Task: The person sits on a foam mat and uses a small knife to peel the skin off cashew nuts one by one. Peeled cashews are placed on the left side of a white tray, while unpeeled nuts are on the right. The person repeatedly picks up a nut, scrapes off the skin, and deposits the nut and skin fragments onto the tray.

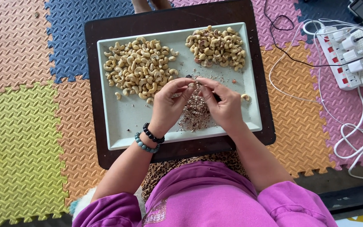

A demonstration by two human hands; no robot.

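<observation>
My left hand (169, 103) and my right hand (223, 103) meet fingertip to fingertip over the middle of a pale rectangular tray (124, 122). Between the fingertips they pinch a small cashew nut (196, 85), mostly hidden. Right below them lies a heap of brown skin flakes (195, 114). A large pile of pale cashews (139, 67) fills the tray's far left. A smaller pile with some brown-skinned nuts (217, 46) sits at the far right. Two bead bracelets (148, 138) ring my left wrist.
The tray rests on a dark brown board (101, 42) over coloured foam floor mats (17, 126). A single cashew (245, 97) lies by my right hand. To the right a white power strip (349, 54) with plugs and tangled white cables (353, 138) lies on the mats.
</observation>
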